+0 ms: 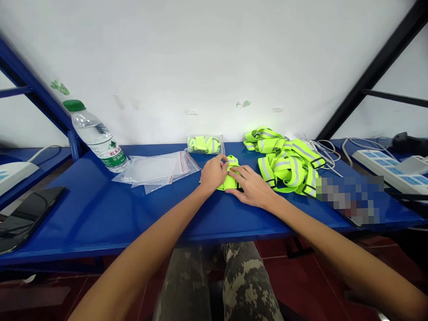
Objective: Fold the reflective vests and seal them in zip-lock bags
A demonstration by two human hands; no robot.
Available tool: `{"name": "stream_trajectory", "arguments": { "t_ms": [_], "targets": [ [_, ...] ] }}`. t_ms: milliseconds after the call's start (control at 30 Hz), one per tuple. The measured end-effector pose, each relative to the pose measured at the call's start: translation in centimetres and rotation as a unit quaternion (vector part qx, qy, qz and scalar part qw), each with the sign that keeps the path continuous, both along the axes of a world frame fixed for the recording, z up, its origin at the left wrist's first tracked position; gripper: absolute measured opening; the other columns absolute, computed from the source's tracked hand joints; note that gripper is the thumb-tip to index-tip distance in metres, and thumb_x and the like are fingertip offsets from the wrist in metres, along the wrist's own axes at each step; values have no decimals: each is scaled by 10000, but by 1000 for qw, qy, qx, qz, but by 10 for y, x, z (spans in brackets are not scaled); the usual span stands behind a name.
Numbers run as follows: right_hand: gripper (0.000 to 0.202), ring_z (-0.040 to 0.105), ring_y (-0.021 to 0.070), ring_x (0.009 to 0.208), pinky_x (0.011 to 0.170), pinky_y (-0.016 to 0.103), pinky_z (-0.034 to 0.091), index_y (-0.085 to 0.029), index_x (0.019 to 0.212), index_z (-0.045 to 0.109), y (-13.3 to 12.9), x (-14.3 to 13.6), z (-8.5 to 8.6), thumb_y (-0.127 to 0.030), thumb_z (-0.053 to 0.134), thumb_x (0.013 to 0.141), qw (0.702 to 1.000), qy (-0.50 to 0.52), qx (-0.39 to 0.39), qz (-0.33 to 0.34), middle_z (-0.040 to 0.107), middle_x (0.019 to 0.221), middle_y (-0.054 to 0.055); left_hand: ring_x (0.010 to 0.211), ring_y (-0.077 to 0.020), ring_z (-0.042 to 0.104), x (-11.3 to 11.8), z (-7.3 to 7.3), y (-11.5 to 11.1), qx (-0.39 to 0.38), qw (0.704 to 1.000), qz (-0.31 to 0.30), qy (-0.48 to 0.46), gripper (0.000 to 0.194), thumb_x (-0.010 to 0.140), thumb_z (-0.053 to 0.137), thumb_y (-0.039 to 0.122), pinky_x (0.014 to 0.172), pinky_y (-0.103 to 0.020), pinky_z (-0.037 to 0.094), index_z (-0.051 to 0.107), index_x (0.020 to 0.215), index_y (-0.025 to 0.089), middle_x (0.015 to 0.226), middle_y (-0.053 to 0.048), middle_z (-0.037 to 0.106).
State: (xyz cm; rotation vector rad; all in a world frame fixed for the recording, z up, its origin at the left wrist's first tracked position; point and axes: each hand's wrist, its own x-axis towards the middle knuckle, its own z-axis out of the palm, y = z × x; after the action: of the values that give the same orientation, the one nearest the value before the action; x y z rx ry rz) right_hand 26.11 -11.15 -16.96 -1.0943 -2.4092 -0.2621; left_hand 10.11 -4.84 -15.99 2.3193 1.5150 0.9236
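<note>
A neon-yellow reflective strap (231, 180), folded into a small bundle with a grey stripe, lies on the blue table between my hands. My left hand (213, 172) is closed on its left side, fingers curled in. From the right, my right hand (250, 185) holds the bundle, fingers over its top and thumb at the near edge. Both hands partly cover it. Just behind them, a similar folded strap (203, 145) sits in a clear bag. To the right of my right hand is a loose pile of reflective straps (287, 165) with black buckles.
Clear zip bags (158, 168) lie left of my hands, beside a water bottle (103, 141) with a green cap. A dark phone (24, 216) is at far left. White cables (328, 152) and a power strip (393, 170) are at right. The wall stands behind the table (132, 224).
</note>
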Motion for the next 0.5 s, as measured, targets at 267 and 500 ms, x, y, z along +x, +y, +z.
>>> {"name": "stream_trajectory", "arguments": {
  "t_ms": [267,500],
  "targets": [
    [430,589,270,888,852,403,449,-134,1037,639,20,-3,2,-407,308,1025,999,-8,-30,-38,683,978,144,879,-202,643,-15,5,-24,100,995,-14,-2,300,985,402,389,820,-295,443,618,1042,189,862,-58,708],
    [500,574,213,807,783,348,426,-200,766,603,56,-10,14,-448,261,1035,994,77,-51,-56,634,786,73,879,-278,700,-9,14,5,19,991,104,84,480,1014,246,394,826,-364,474,672,988,174,937,-136,736]
  ]
}}
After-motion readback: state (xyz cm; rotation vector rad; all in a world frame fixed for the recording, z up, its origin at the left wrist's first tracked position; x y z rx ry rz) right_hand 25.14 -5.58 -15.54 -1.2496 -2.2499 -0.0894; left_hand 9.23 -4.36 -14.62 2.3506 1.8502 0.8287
